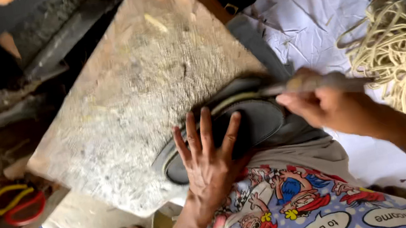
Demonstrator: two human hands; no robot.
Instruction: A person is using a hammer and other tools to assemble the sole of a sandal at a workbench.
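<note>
Pressing my left hand (209,162), fingers spread, flat on the dark shoe sole (248,123) at the tabletop's (144,85) 5 o'clock edge; right hand (321,106) pinching a blurred tool (312,82) at its 3 o'clock.

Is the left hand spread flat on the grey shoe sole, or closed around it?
Spread flat. The left hand lies palm down with its fingers fanned apart over the grey shoe sole on the worn wooden board, not curled around its edge.

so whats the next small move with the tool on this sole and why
Probably draw the tool a little further along the pale strip on the sole's edge: the right hand has its tip there, and the left hand pins the sole flat to the board.
</note>
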